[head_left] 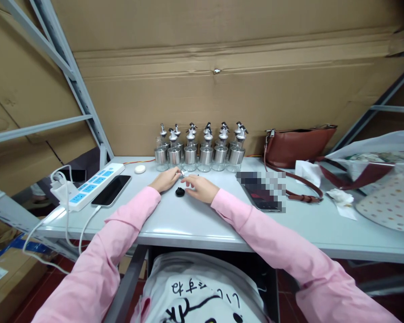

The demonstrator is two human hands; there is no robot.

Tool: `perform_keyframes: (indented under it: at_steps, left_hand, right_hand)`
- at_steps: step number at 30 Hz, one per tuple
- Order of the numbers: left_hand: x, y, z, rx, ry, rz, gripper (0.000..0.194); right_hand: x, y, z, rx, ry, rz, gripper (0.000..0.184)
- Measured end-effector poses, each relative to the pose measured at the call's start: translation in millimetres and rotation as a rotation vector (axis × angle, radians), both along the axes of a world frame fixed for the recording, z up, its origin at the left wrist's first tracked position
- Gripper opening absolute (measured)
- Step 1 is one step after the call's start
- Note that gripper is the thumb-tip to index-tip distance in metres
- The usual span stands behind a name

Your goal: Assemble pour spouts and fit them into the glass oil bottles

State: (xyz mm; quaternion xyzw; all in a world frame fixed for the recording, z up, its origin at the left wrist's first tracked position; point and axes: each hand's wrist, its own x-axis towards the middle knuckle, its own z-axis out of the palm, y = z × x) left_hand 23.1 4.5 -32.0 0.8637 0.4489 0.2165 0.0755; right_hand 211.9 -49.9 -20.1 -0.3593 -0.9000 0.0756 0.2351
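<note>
My left hand (pixel 168 180) is on the table with its fingers bent together at a small pale, shiny piece (pixel 185 173). Against the same piece are the fingertips of my right hand (pixel 201 188), closed in a pinch; the fingers hide most of it, so its kind is unclear. A small round black cap (pixel 179 192) lies on the tabletop between my hands, close to the right fingers. Just beyond stand two rows of glass bottles with metal sleeves (pixel 190 156). Most carry pour spouts (pixel 191 133), while the front-left bottle (pixel 160 156) has a bare neck.
On the left are a power strip (pixel 97 184) with cables, a phone (pixel 112 190) and a white round object (pixel 140 169). To the right lie a blurred-out phone (pixel 264 197), a brown handbag (pixel 299 146), tissues (pixel 340 197) and a dotted bag (pixel 388 197). Cardboard (pixel 222 98) walls the back.
</note>
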Motion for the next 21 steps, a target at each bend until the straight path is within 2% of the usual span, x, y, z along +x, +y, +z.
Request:
perform_keyframes:
  at_steps: [3, 6, 12, 17, 21]
  left_hand:
    - [-2, -1, 4.3, 0.015, -0.024, 0.057, 0.024]
    - [-3, -2, 8.2, 0.071, -0.082, 0.114, 0.023]
    - [-4, 1, 10.6, 0.215, -0.236, 0.205, 0.013]
    - [0, 9, 15.7, 0.318, -0.474, 0.279, 0.022]
    - [10, 16, 27.6, 0.391, -0.544, 0.278, 0.032]
  right_hand:
    - [24, 13, 3.5, 0.04, -0.073, -0.186, 0.028]
    - [44, 26, 2.1, -0.002, -0.223, -0.324, 0.031]
    - [52, 32, -5.0, -0.02, -0.276, -0.331, 0.024]
    - [49, 32, -7.5, -0.013, -0.267, -0.297, 0.027]
    - [50, 36, -11.8, 0.002, -0.223, -0.232, 0.025]
